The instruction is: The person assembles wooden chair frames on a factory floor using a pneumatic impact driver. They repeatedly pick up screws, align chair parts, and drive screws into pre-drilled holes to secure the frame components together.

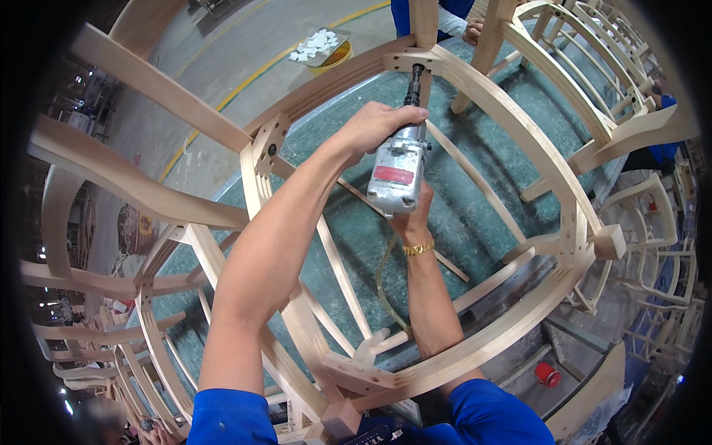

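A silver air screwdriver with a red patch is held in both hands. Its dark nose and socket point away from me, the tip at the wooden corner block at the far corner of a pale wooden chair frame. My left hand is closed round the front of the tool, thumb along the top. Behind and beneath the body, my right hand grips the handle, most of its fingers hidden. A gold-coloured band circles the right wrist. A thin yellowish hose hangs below the tool.
The frame rests on a green-topped table. Other chair frames crowd both sides. A person's hand is at the far side. White pieces lie on a tray over a yellow bucket. A red object sits lower right.
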Demonstrator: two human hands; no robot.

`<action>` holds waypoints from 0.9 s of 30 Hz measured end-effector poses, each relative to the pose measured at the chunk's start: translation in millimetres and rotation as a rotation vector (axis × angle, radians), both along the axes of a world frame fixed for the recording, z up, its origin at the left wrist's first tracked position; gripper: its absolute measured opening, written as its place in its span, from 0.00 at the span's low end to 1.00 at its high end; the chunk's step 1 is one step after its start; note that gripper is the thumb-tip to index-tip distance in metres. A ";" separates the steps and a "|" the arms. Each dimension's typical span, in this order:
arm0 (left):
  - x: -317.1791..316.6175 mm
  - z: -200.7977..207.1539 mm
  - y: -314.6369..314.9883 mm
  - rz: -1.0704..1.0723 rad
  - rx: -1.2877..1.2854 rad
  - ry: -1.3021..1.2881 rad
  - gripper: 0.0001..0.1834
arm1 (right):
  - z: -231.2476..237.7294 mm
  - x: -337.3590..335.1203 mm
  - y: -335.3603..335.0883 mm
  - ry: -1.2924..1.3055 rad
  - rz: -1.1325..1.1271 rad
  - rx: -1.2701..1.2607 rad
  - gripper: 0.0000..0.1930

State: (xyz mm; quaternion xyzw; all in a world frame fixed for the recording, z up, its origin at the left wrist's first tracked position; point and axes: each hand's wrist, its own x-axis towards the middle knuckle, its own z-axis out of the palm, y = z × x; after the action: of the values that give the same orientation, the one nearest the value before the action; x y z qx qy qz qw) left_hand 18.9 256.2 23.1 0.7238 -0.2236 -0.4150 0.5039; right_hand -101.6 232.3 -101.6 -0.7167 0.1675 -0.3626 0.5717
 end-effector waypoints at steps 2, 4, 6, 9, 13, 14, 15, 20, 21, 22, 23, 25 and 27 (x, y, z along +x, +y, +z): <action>-2.0 4.2 -4.7 -0.024 0.051 -0.038 0.22 | -9.8 -0.6 -3.6 -0.031 0.021 0.150 0.21; -4.3 4.3 -5.1 -0.015 0.019 -0.007 0.22 | -15.8 0.3 -3.7 -0.064 0.064 0.308 0.21; -2.6 3.0 -0.5 -0.006 -0.006 0.003 0.22 | -16.7 1.3 -3.9 -0.044 0.052 0.164 0.20; -9.1 9.9 -4.8 -0.022 0.053 -0.081 0.23 | -14.1 -0.2 -11.0 -0.049 -0.041 -0.191 0.18; -10.9 7.8 -8.0 -0.006 0.038 -0.094 0.24 | -11.7 -1.4 -10.3 -0.120 -0.073 -0.221 0.20; -7.9 7.0 -2.8 -0.004 0.049 -0.086 0.24 | 2.3 -3.0 -8.3 -0.086 -0.044 -0.125 0.20; -3.9 6.5 2.6 -0.001 0.060 -0.078 0.24 | 12.7 -2.7 -5.5 -0.050 -0.014 -0.029 0.20; -2.6 1.7 -11.1 -0.035 0.048 -0.107 0.25 | 5.4 -3.1 -15.7 -0.070 -0.055 -0.191 0.24; -0.5 -0.8 -9.8 -0.030 0.041 -0.098 0.25 | 5.3 -5.7 -16.6 -0.035 -0.054 -0.168 0.25; 5.6 -4.1 -1.6 -0.006 0.045 -0.090 0.25 | 18.9 -4.3 -12.5 -0.003 -0.032 -0.135 0.25; 5.4 -4.4 -0.8 -0.004 0.045 -0.107 0.25 | 26.0 -5.5 -13.9 0.036 -0.027 -0.113 0.25; 1.9 -2.4 -3.7 -0.004 0.037 -0.143 0.26 | 18.0 -3.0 -16.5 0.011 -0.040 -0.130 0.24; -2.0 0.5 -10.8 -0.038 0.019 -0.175 0.27 | -2.2 -3.5 -17.9 -0.031 -0.052 -0.172 0.25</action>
State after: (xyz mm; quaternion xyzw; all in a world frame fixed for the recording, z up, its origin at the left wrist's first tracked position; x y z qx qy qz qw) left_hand 17.0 245.4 23.6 0.7575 -0.2767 -0.3618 0.4676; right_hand -105.0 214.4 -103.8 -0.7528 0.1457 -0.4014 0.5009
